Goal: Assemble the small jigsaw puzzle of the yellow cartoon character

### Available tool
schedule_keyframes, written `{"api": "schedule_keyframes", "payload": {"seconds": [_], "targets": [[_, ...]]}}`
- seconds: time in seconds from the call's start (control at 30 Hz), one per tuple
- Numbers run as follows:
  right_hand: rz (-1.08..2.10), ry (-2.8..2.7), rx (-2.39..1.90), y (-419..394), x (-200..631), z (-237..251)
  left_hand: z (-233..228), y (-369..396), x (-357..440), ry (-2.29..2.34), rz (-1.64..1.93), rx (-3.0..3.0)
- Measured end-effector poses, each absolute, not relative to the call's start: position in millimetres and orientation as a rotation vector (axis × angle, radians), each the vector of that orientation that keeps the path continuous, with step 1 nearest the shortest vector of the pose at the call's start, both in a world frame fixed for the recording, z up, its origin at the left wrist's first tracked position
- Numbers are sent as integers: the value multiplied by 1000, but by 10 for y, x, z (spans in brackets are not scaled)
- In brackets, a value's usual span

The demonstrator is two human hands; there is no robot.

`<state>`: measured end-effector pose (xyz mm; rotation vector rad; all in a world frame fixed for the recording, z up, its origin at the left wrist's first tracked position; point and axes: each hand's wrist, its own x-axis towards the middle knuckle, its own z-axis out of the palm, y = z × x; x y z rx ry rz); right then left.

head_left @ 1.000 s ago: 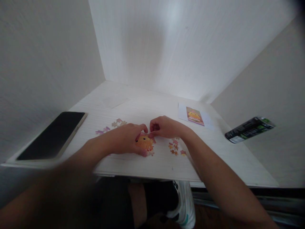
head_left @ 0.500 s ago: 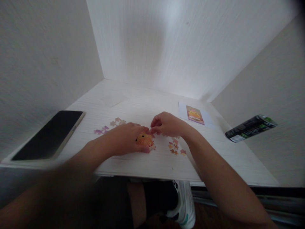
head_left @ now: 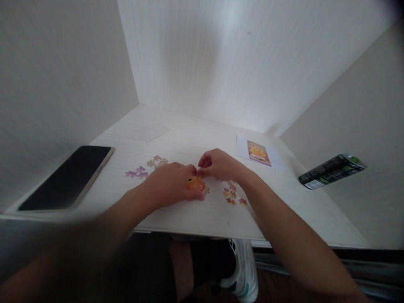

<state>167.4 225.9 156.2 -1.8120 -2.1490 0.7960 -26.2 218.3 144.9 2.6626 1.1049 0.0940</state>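
Note:
A partly joined jigsaw puzzle [head_left: 196,184] with an orange-yellow picture and a dark eye lies on the white table. My left hand [head_left: 173,183] is curled round its left side, thumb at the near edge and fingers at the far edge, covering much of it. At the puzzle's upper right edge, my right hand [head_left: 212,164] is closed in a pinch, close to the left fingertips. What lies between its thumb and finger is too small to make out. Loose orange and pink pieces [head_left: 232,194] are spread to the right of the puzzle, partly beside my right wrist.
Pink-purple pieces [head_left: 137,171] and paler pieces [head_left: 157,161] lie left of my hands. Farther left is a black-screened tablet [head_left: 67,176]. A printed picture [head_left: 259,152] lies at the back right, with a dark can [head_left: 331,171] near the right wall. A pale sheet [head_left: 151,132] lies behind.
My left hand has shifted slightly right over the puzzle, now hiding more of its left part. The right hand stays pinched at the puzzle's upper edge, having moved barely.

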Motion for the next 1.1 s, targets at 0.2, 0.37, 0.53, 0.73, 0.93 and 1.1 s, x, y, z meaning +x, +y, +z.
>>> {"api": "schedule_keyframes", "payload": {"seconds": [0.2,0.37,0.53,0.73,0.93,1.1], "targets": [[855,-2137,-1810,2290,1658,1505,1463,2163,-252,1134,108,2649],[890,-2168,-1807,2284,1681,1515,1483,2200,-287,1090,91,2604],[814,-2255,-1825,2240,1624,1543,1494,2233,-310,1044,90,2612],[600,-2337,-1882,2185,1540,1553,1474,2225,-279,1050,123,2628],[573,-2343,-1817,2198,1549,1516,1455,2206,-274,1108,112,2640],[598,-2291,-1799,2231,1584,1501,1460,2204,-279,1102,89,2655]]}}
